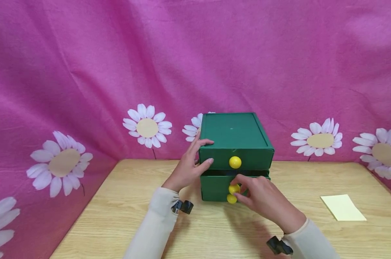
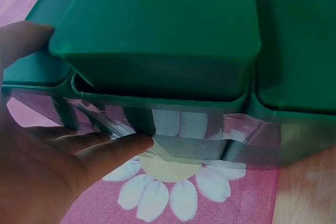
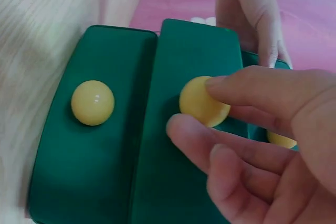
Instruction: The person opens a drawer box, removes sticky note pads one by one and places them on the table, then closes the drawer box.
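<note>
A green drawer cabinet (image 1: 231, 131) with round yellow knobs stands on the table. Its middle drawer (image 2: 163, 19) juts out past the drawers on either side in the left wrist view. My right hand (image 1: 263, 196) pinches the middle drawer's yellow knob (image 3: 197, 103) between thumb and finger. My left hand (image 1: 189, 165) rests against the cabinet's left side near the top drawer (image 1: 253, 158), thumb on the front, fingers fairly straight along the side wall. The bottom drawer's knob (image 3: 93, 103) is untouched. The inside of the middle drawer is mostly hidden.
A pale yellow paper square (image 1: 342, 208) lies on the wooden table (image 1: 117, 216), right of the cabinet. A pink cloth (image 1: 198, 54) printed with white daisies hangs behind and beside the table, close to the cabinet's back. Black devices are strapped at both wrists.
</note>
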### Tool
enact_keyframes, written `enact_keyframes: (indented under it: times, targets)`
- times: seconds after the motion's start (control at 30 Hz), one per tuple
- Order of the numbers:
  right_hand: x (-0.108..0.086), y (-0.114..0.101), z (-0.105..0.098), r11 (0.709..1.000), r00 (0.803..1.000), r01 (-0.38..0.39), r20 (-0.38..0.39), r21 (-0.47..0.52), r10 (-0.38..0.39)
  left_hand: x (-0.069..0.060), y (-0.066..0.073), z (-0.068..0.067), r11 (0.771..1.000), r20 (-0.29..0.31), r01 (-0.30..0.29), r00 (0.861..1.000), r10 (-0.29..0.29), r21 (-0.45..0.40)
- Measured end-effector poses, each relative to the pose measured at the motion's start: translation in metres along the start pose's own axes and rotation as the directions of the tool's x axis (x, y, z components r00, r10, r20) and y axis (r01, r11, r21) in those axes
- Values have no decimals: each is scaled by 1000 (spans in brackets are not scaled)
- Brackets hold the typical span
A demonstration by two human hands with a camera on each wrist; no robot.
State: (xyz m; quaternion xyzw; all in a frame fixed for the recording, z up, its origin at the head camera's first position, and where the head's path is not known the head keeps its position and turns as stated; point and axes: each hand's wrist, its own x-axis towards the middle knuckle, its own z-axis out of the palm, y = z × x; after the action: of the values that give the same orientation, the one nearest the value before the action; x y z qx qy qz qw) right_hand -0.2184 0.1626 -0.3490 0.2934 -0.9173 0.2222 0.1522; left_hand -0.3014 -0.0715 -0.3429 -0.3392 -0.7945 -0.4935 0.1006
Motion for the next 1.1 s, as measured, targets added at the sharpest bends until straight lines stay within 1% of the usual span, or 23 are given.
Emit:
enact_keyframes:
  times: [0.13, 0.3, 0.43, 0.53, 0.73, 0.83, 0.97, 1.1]
  targets:
    - [1, -3, -5, 1000, 999, -16, 49, 20, 15, 2, 0, 0, 1000, -5, -4, 1000, 4, -5]
    - [-3, -9, -12, 1000, 994, -1, 105, 27, -2, 1, 0, -2, 1000, 7, -11, 1000, 11, 16]
    - [-5, -14, -16, 1000, 991, 5, 131, 13, -7, 0, -2, -2, 999, 15, -26, 1000, 26, 27]
    - [-4, -17, -18, 1000, 990, 7, 142, -2, -6, 1, -2, -2, 999, 14, -31, 999, 31, 29]
    - [-3, -20, -17, 999, 987, -29, 158, -36, 34, 2, 1, -4, 999, 18, -26, 1000, 25, 35]
    - [-3, -20, -16, 999, 986, -31, 162, -40, 37, 2, 0, -4, 999, 21, -20, 1000, 19, 33]
    - [-5, -21, -16, 999, 984, -31, 177, -27, 35, -1, 0, -3, 1000, 26, -5, 1000, 4, 26]
    - [-7, -22, -18, 1000, 983, 0, 183, -15, 3, -2, 0, -3, 1000, 26, -2, 1000, 1, 28]
